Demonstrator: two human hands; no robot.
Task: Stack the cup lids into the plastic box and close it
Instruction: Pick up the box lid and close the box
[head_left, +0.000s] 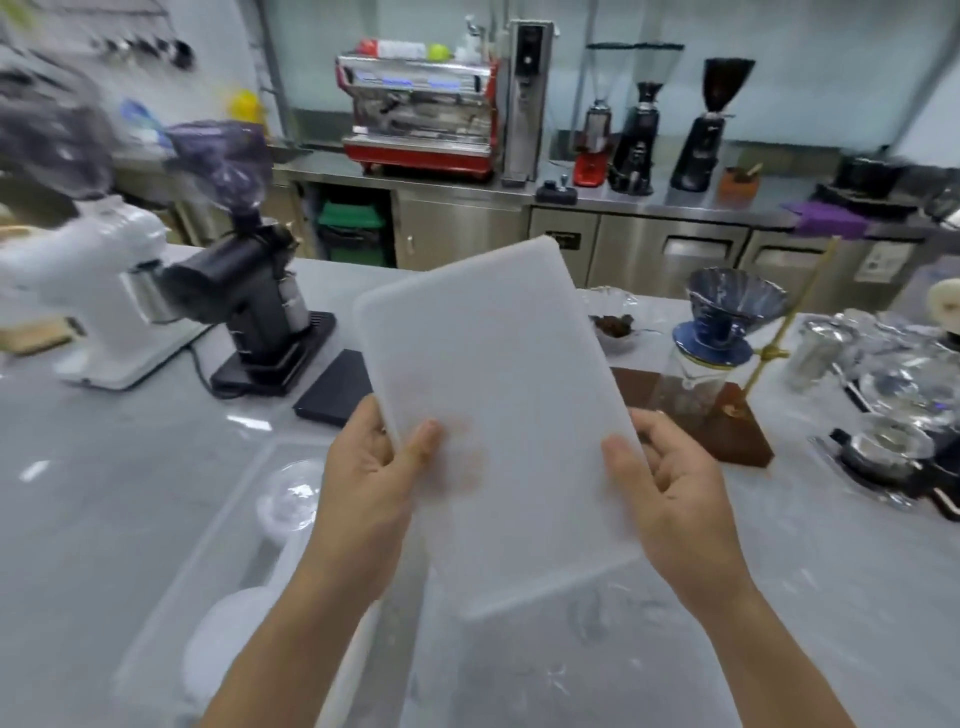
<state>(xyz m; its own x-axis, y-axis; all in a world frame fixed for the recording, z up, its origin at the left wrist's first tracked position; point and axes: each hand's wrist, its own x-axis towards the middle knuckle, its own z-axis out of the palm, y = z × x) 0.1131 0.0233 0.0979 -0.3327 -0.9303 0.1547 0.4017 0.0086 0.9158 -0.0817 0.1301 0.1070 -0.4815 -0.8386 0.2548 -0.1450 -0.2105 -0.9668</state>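
Observation:
Both hands hold up a translucent white rectangular box lid, tilted, above the counter. My left hand grips its left edge with the thumb on top. My right hand grips its right edge the same way. Below, the clear plastic box lies open on the counter. Inside it at the left I see clear cup lids and white cup lids in rows. My arms and the held lid hide much of the box's middle and right.
A white grinder and a black grinder stand at the left, with a black scale beside them. A blue pour-over dripper on a wooden stand is at the right, glassware beyond it. An espresso machine sits on the back counter.

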